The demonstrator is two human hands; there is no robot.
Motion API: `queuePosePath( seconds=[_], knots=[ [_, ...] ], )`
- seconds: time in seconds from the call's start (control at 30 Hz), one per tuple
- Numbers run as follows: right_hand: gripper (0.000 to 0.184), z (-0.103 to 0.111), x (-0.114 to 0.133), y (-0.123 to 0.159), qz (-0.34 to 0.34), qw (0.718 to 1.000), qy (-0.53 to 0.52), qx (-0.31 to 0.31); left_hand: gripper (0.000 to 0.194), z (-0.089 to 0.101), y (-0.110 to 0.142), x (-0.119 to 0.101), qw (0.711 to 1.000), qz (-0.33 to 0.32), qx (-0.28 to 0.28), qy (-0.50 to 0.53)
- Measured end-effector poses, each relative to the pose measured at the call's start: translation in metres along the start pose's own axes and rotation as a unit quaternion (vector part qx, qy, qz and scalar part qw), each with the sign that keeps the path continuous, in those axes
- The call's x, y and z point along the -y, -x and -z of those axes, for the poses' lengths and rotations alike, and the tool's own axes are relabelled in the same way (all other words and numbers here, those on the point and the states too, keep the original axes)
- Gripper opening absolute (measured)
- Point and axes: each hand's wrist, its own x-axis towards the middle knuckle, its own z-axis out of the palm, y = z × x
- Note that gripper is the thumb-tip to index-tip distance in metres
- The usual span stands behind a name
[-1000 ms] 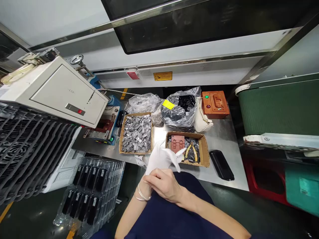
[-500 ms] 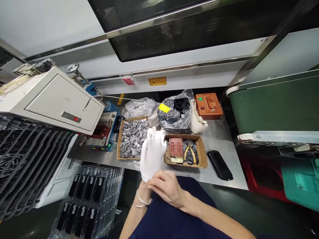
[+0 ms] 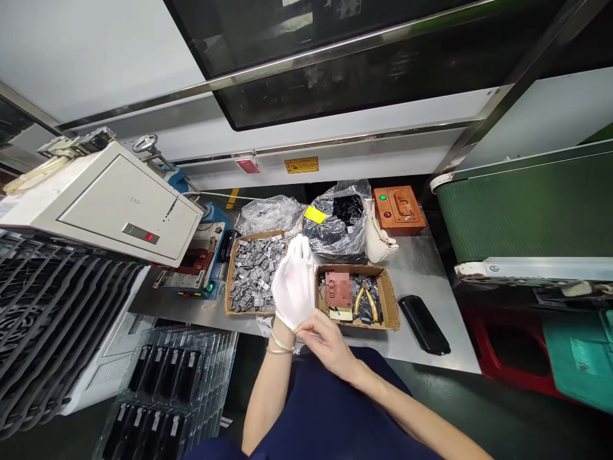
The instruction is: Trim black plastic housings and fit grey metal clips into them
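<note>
A white glove (image 3: 293,300) covers my left hand (image 3: 295,275), whose fingers are stretched out, close together and pointing away from me. My right hand (image 3: 329,342) is bare and pinches the glove's cuff at the left wrist. Just above that wrist hangs a light bracelet (image 3: 281,347). To the left of the gloved hand is a cardboard box (image 3: 228,281) full of small grey parts (image 3: 253,275). On its right, another cardboard box (image 3: 391,300) contains a reddish-brown block (image 3: 338,289), pliers with yellow handles (image 3: 366,301) and dark pieces.
A white machine cabinet (image 3: 129,198) stands left, over a blue-framed fixture. Clear trays (image 3: 163,383) of black parts are lower left. Behind the boxes are plastic bags (image 3: 330,223), a white pouch (image 3: 380,236) and an orange box (image 3: 399,209). A black case (image 3: 424,324) lies right, near a green conveyor (image 3: 527,211).
The left hand has turned slightly and its fingers are closer together. My right hand has shifted a little up and to the right along the cuff. The view has tilted slightly.
</note>
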Motion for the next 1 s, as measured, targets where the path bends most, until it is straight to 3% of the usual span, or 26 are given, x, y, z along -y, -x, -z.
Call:
queuePosePath(
  seconds=[0.07, 0.13, 0.2, 0.27, 0.37, 0.47, 0.63, 0.77, 0.83, 0.9, 0.97, 1.0],
  knots=[
    [0.023, 0.012, -0.005, -0.002, 0.031, 0.997, 0.051, -0.043, 0.052, -0.001, 0.008, -0.003, 0.999, 0.027, 0.015, 0.019],
    [0.029, 0.021, -0.008, -0.006, 0.092, 0.988, 0.109, -0.066, 0.053, -0.004, 0.015, -0.005, 0.997, 0.048, 0.039, 0.041],
    [0.034, 0.027, -0.008, -0.011, 0.177, 0.97, 0.162, -0.046, 0.054, -0.009, 0.021, -0.006, 0.995, 0.038, 0.058, 0.071],
    [0.027, 0.031, -0.007, -0.016, 0.255, 0.948, 0.191, -0.025, 0.058, -0.016, 0.024, -0.009, 0.993, 0.031, 0.062, 0.095],
    [0.015, 0.03, -0.005, -0.021, 0.308, 0.931, 0.192, -0.021, 0.057, -0.024, 0.027, -0.016, 0.992, 0.035, 0.068, 0.095],
    [0.022, 0.026, -0.004, -0.018, 0.295, 0.934, 0.201, 0.031, 0.052, -0.023, 0.026, -0.023, 0.997, -0.012, 0.055, 0.047],
    [0.032, 0.02, -0.001, -0.002, 0.225, 0.939, 0.212, 0.152, 0.05, -0.009, 0.019, -0.026, 0.989, -0.131, -0.052, -0.046],
    [0.034, 0.016, -0.006, -0.005, 0.226, 0.934, 0.136, 0.24, 0.056, -0.017, 0.009, -0.031, 0.986, -0.166, -0.01, 0.027],
    [0.036, 0.017, -0.012, -0.018, 0.217, 0.938, 0.103, 0.252, 0.062, -0.025, 0.006, -0.038, 0.986, -0.163, 0.015, 0.019],
    [0.036, 0.022, -0.019, -0.033, 0.203, 0.943, 0.092, 0.247, 0.068, -0.029, 0.007, -0.046, 0.992, -0.125, 0.006, -0.033],
    [0.034, 0.029, -0.021, -0.039, 0.165, 0.959, 0.095, 0.21, 0.076, -0.031, 0.014, -0.049, 0.994, -0.071, -0.012, -0.079],
    [0.031, 0.031, -0.02, -0.038, 0.138, 0.968, 0.099, 0.184, 0.08, -0.031, 0.02, -0.047, 0.995, -0.033, 0.007, -0.096]
  ],
)
